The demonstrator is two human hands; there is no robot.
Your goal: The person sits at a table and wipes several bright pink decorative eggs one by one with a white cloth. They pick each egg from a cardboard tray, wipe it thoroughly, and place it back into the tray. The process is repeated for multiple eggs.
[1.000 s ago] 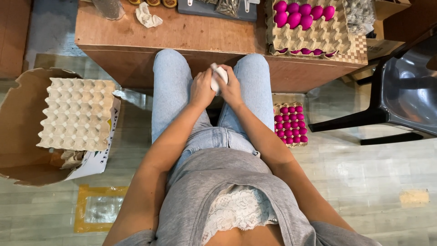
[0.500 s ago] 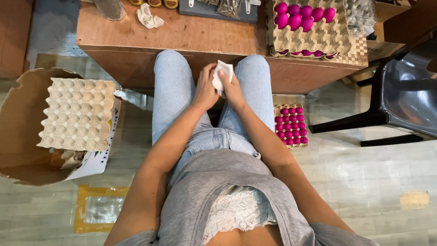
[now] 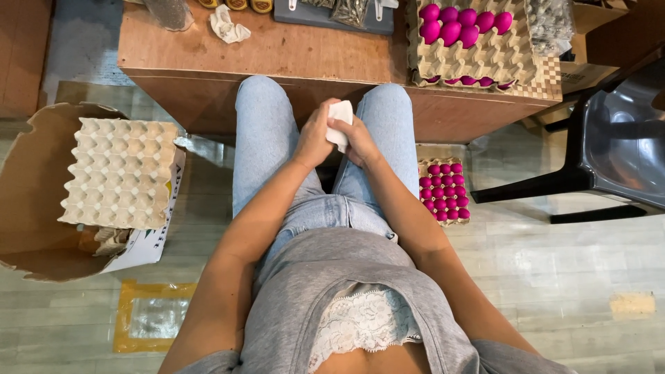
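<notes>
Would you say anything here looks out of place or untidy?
A crumpled white tissue lies loose on the wooden table, and the cardboard box on the floor is torn open with empty egg trays stacked inside. Both hands hold a white cloth.

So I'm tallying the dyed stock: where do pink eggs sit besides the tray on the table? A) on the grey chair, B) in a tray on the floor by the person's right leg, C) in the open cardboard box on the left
B: a tray of pink eggs lies on the floor beside the right leg; the cardboard box holds only an empty egg tray, and no eggs show on the chair.
</notes>
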